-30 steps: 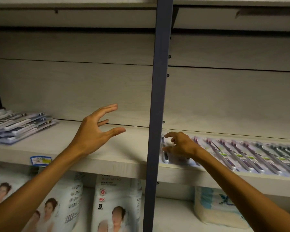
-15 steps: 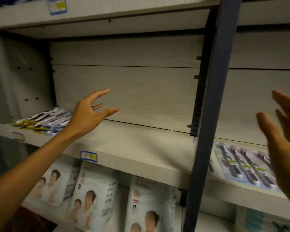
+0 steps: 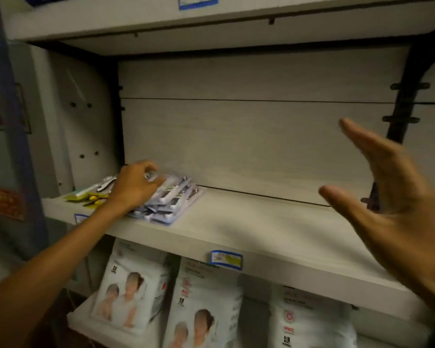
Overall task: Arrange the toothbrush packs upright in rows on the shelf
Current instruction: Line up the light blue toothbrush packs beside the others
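Toothbrush packs, flat clear-plastic blister cards with white-and-blue backing, lie in a loose heap on the pale wood-grain shelf, directly under and just right of my left hand. That hand rests on the top of the heap with fingers curled down over the uppermost card; whether they have actually pinched it, I cannot tell through the blur. My right hand hangs in the air well to the right of the heap, fingers straight and spread, holding nothing. I judge the cards light, fairly stiff across the backing, and slippery face to face, so the heap may slide if pulled from the middle; the sounder hold is on a card's long edges or its sealed top border, not the raised bubble. Just left of my left hand lie a few yellow-and-green sachet-like packs. A blue-and-yellow price tag sits on the shelf's front lip below; its print is unreadable. White soft bags printed with faces stand beneath, their red markings illegible.
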